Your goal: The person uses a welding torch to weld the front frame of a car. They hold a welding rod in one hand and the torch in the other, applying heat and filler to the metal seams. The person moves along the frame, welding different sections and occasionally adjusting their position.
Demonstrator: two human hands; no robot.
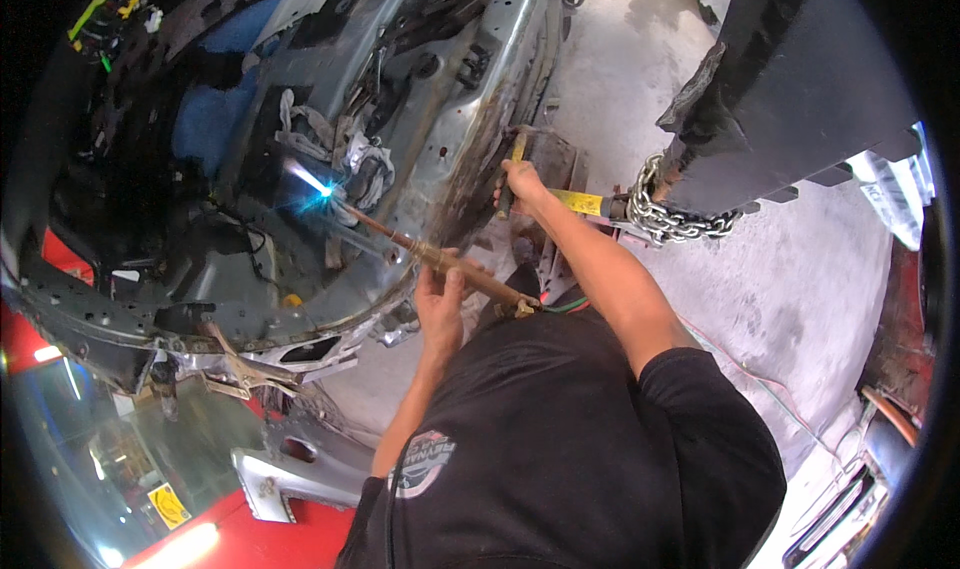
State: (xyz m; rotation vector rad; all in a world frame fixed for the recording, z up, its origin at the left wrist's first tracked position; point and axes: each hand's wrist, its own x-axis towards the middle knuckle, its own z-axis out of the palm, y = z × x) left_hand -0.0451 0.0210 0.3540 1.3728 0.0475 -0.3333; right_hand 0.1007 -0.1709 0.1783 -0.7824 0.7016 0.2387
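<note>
My left hand (440,294) is closed around the brass-coloured body of a gas torch (490,287), its long thin tube pointing up and left. At its tip burns a bright blue-white flame (325,191), over the opened, stripped car body (460,119) and close to crumpled grey material (370,174). Red and green hoses (570,305) meet the torch's rear end by my waist. Farther right, my right hand (523,181) is closed on a narrow yellow and dark bar (518,149) beside the car's edge. I cannot make out the bar's exact kind.
A steel chain (670,214) wraps a large dark post (800,79) on the right, beside a yellow-labelled piece (580,203). A silver body panel (300,474) lies at lower left near red surfaces. Hoses trail over the pale floor (790,299).
</note>
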